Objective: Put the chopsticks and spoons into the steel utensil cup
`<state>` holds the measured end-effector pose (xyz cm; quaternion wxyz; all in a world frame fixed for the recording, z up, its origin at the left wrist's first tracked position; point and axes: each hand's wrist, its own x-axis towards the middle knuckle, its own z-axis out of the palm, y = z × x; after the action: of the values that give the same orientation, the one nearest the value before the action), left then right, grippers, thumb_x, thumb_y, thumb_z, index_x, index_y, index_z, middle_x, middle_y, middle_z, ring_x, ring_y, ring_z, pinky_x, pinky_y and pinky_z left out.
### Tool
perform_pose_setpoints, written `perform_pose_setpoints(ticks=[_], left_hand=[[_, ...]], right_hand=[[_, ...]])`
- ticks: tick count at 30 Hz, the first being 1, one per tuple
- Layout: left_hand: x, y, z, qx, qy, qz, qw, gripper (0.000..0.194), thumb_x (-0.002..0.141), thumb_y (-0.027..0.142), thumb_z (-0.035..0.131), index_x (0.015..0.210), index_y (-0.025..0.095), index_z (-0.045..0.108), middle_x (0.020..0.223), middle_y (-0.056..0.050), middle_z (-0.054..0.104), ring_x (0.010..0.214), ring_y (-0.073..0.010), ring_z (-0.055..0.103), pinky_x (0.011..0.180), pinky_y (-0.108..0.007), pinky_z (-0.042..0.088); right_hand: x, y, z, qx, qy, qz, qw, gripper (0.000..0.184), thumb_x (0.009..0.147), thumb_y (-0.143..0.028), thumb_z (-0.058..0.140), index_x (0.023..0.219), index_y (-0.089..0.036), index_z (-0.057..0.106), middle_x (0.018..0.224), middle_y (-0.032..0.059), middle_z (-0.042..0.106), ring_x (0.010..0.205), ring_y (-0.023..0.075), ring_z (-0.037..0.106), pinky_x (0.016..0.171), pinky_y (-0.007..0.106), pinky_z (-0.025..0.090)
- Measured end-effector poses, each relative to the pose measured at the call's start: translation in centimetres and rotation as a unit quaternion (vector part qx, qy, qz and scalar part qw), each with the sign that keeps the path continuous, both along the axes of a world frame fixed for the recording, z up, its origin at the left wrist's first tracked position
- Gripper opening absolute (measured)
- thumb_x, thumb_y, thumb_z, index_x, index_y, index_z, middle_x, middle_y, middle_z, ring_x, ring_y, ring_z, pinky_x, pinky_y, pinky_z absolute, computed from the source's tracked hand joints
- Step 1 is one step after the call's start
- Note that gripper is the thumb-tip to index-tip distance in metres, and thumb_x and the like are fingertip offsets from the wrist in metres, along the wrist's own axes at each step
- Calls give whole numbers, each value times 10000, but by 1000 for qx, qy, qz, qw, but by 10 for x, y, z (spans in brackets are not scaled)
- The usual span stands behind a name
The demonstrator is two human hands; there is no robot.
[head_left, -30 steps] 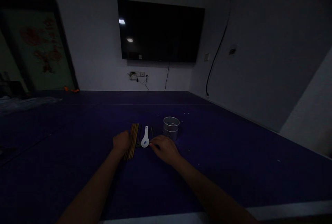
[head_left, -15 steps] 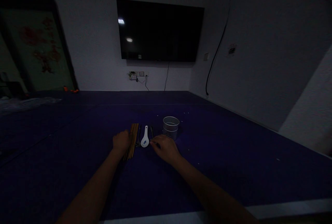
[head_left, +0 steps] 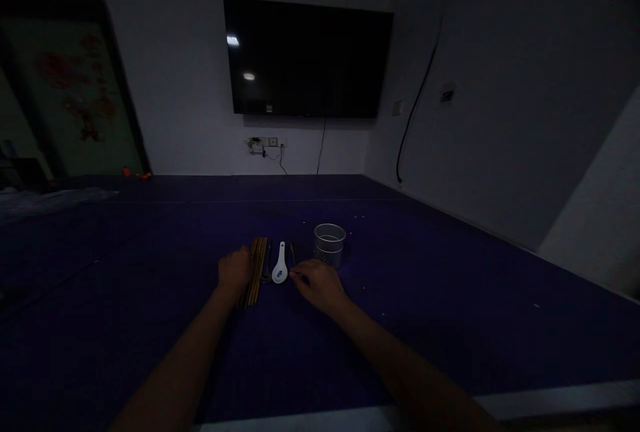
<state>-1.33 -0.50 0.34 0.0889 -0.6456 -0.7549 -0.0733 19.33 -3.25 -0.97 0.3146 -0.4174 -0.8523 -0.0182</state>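
Note:
A row of eating tools lies on the dark blue surface. At its left end, my left hand (head_left: pixel 235 272) is curled against a bundle of wooden chopsticks (head_left: pixel 258 271), its fingers closed on their left edge. Beside them lie a dark metal spoon (head_left: pixel 267 277) and a white soup spoon (head_left: pixel 280 271) with a blue mark in its bowl. My right hand (head_left: pixel 321 282) pinches near the lower end of a thin dark metal utensil (head_left: pixel 293 252), whose head is hidden. Just behind that hand stands a round silver metal cup (head_left: pixel 329 249), open at the top.
The blue surface (head_left: pixel 210 365) has a pale front edge and small white specks. Clear plastic sheeting (head_left: pixel 55 200) and small orange objects (head_left: pixel 143 176) lie far left. A television (head_left: pixel 307 59) hangs on the back wall; a black cable (head_left: pixel 424 79) runs down the right wall.
Almost nothing differs. Both hands keep their places by the chopsticks and the thin utensil, with only a very slight shift of the view.

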Motion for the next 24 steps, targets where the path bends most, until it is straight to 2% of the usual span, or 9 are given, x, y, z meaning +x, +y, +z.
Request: perform_pose_setpoints(ticks=[5, 10, 17, 24], left_hand=[[-2, 4, -3, -12, -7, -22, 1000, 350, 897, 262, 288, 1122, 154, 533, 931, -149, 678, 890, -228, 650, 752, -320, 475], [-4, 8, -4, -22, -21, -51, 998, 349, 888, 262, 312, 1107, 186, 573, 998, -137, 669, 892, -214, 647, 754, -299, 473], [-4, 6, -2, -23, -27, -53, 998, 348, 879, 321, 340, 1025, 172, 619, 1034, -134, 660, 912, -228, 640, 768, -297, 467], [-3, 3, -1, -10, -45, -41, 998, 354, 880, 313, 340, 1064, 163, 603, 1052, -134, 653, 923, -214, 634, 757, -274, 461]], right_hand=[[0, 0, 0, -4, -7, -2, 1000, 228, 885, -275, 464, 882, -216, 684, 940, 41, 697, 917, 156, 611, 781, 260, 434], [0, 0, 0, -12, -12, -2, 1000, 222, 883, -273, 465, 882, -216, 679, 952, 33, 697, 915, 153, 612, 773, 254, 432], [0, -3, 4, -16, -12, -1, 1000, 235, 891, -276, 452, 892, -214, 679, 932, 37, 697, 910, 155, 617, 773, 255, 437], [0, -2, 3, -13, -9, -3, 1000, 232, 891, -279, 457, 886, -212, 678, 938, 39, 697, 905, 154, 617, 771, 256, 435]])
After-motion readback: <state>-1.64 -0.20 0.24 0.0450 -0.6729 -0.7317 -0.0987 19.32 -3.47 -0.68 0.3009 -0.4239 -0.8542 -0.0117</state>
